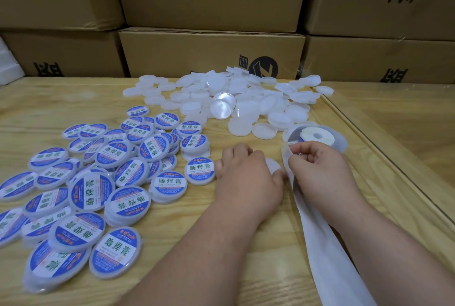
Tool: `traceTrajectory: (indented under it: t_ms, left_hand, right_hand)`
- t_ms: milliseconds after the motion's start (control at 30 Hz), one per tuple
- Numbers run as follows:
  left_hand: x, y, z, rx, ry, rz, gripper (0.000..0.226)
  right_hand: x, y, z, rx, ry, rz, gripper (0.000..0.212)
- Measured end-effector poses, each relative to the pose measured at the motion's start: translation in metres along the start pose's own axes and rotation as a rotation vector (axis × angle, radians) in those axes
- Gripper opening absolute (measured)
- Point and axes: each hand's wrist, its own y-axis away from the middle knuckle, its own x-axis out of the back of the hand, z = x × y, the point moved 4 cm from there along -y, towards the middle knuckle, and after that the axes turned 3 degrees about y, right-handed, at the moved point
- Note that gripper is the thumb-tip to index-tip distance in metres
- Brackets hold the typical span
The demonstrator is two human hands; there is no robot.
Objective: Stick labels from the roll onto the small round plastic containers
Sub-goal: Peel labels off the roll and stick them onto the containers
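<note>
My left hand [246,177] lies over a blank white round container [273,165] on the wooden table, fingers curled around its edge. My right hand [320,170] pinches the backing strip [320,244] just below the label roll [316,137], where a blue label edge shows between my fingertips. The empty strip trails toward the bottom of the view. Several unlabelled white containers [234,106] are heaped at the back centre. Several containers with blue and white labels [103,182] are spread at the left.
Stacked cardboard boxes [211,54] form a wall behind the table [172,219]. The table's raised wooden edge [384,158] runs diagonally on the right. A white foam piece [7,69] sits at the far left.
</note>
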Motion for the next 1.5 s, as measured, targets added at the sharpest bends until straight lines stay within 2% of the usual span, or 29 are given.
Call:
traceTrajectory:
  t_ms: [267, 567, 767, 900, 1000, 1100, 1167, 1300, 1400, 1500]
  left_hand:
    - [0.002, -0.001, 0.000, -0.011, 0.115, -0.008, 0.041]
    - [0.005, -0.003, -0.001, -0.056, 0.396, 0.029, 0.058]
    - [0.013, -0.003, -0.001, -0.089, 0.576, 0.109, 0.058]
    - [0.014, -0.001, 0.002, -0.129, 0.561, 0.069, 0.070]
    - [0.010, 0.002, 0.006, -0.162, 0.445, 0.014, 0.077]
    - [0.011, 0.002, 0.006, -0.142, 0.364, 0.057, 0.079]
    - [0.012, 0.001, 0.002, -0.141, 0.394, 0.101, 0.077]
    - [0.011, -0.002, 0.000, -0.165, 0.650, 0.076, 0.058]
    - [0.008, -0.006, 0.000, -0.132, 0.665, 0.047, 0.037]
    - [0.007, -0.007, 0.000, -0.112, 0.670, 0.027, 0.032]
  right_hand:
    - [0.001, 0.001, -0.001, 0.003, 0.015, -0.004, 0.020]
    - [0.001, 0.002, -0.003, 0.009, 0.010, 0.005, 0.018]
    - [0.000, 0.003, -0.003, 0.010, 0.006, 0.000, 0.018]
    - [-0.001, 0.004, -0.004, -0.010, 0.015, -0.009, 0.018]
    - [0.000, 0.003, -0.002, -0.018, 0.026, -0.005, 0.020]
    - [-0.001, 0.003, -0.003, -0.014, 0.025, -0.015, 0.021]
    - [-0.003, 0.004, -0.004, -0.012, 0.013, -0.039, 0.022]
    - [-0.006, 0.006, -0.006, -0.009, -0.010, -0.066, 0.020]
    - [-0.006, 0.007, -0.008, -0.011, -0.064, -0.082, 0.022]
    - [-0.006, 0.008, -0.008, -0.024, -0.126, -0.110, 0.019]
